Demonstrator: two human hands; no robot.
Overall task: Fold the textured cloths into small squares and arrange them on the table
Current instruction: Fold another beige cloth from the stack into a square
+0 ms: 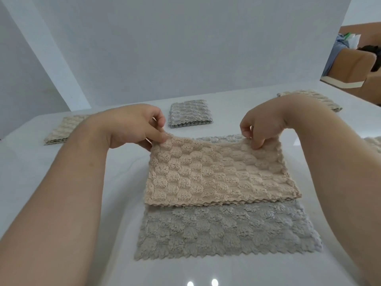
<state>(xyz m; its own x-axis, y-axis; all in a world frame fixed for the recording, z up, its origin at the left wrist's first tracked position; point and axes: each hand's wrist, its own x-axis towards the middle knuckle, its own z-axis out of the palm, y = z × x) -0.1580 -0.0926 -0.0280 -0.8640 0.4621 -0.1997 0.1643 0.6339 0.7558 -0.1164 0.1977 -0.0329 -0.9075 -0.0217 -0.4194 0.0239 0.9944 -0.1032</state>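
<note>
Nearest, below the fingers point(158, 134), a flat grey cloth point(226, 230) lay on the desk point(121, 182), its far half hidden under a folded beige cloth point(216, 174). The left hand point(132, 126) and right hand point(266, 124) each pinched a far corner of that beige cloth. Beyond the fingers sat a folded grey square point(189, 113); a left beige square point(59, 131) and a right beige square point(321, 100) were part-hidden by the arms, and an edge cloth point(374, 143) was cut off rightward.

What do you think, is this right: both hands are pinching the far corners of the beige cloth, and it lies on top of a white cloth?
Not quite: the head view shows the beige cloth lying on top of a grey cloth, not a white one. The rest holds: the left hand and the right hand each pinch a far corner of it.
</note>
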